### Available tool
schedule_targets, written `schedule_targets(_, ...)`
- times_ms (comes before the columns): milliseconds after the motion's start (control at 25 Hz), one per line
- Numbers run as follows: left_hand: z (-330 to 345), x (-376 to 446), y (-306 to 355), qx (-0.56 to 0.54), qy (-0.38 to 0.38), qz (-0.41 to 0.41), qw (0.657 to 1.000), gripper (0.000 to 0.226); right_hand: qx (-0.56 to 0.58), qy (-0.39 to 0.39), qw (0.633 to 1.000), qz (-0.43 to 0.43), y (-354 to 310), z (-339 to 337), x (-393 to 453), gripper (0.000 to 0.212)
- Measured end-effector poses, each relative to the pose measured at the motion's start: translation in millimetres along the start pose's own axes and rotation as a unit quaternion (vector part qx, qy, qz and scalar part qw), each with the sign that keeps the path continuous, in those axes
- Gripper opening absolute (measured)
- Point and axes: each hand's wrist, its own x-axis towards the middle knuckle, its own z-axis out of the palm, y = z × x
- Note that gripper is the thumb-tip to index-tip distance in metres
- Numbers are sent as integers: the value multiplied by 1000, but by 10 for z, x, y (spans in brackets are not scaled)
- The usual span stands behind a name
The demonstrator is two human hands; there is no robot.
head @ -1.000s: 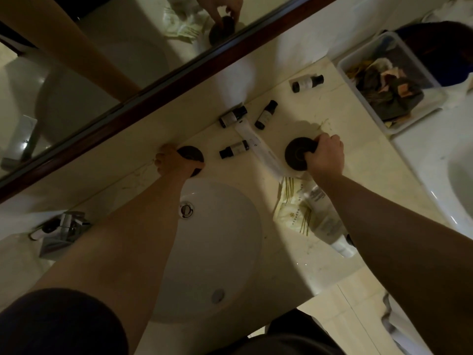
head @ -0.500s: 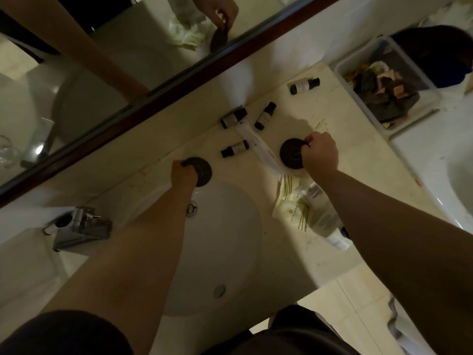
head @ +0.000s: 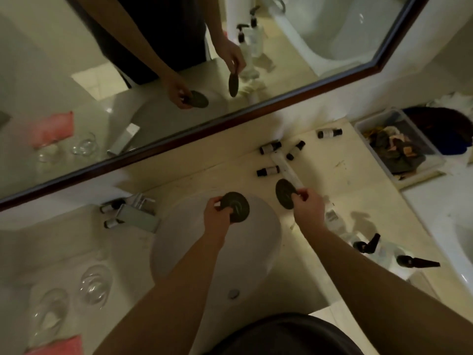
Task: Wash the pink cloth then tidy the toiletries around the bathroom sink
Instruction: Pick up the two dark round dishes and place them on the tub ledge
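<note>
A dark disc pinched in each of the two hands, over the sink and the tabletop.

Head view: the left hand (head: 217, 213) pinches a dark round disc (head: 235, 206) held above the white sink (head: 179, 242); the right hand (head: 308, 206) pinches a second disc (head: 284, 192), tilted on edge over the cream tabletop (head: 345, 190). Behind them lie small dark-capped bottles (head: 270, 147) and a white tube (head: 286, 170). The pink cloth (head: 57, 347) sits at the lower left corner, beside two clear glasses (head: 96, 283). A faucet (head: 135, 213) stands left of the basin.
</note>
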Motion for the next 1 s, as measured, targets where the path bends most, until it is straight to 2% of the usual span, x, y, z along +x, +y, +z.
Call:
schedule_targets(160, -671, -417, -226, -68, 31, 11, 997, 39, 17, -44, 999, -19, -45, 289, -670, 16)
schedule_targets(360, -1695, -885, -530, -162, 65, 10, 985, 39, 10, -88, 994, -61, -188, 703, -1680, 5)
schedule_targets(480, -2336, -1118, -778, -207, 92, 19, 974, 40, 48, -140, 986, -71, -218, 1012, -2377, 6)
schedule_targets(760, -3831, -1695, -1470, -311, 164, 43, 935, 38, 36, -268, 958, -97, -235, 1865, -3675, 10)
schedule_targets(1000, -4488, -1896, -1897, -386, 249, 11, 888, 39, 23, -370, 924, -95, -294, 2457, -4408, 9)
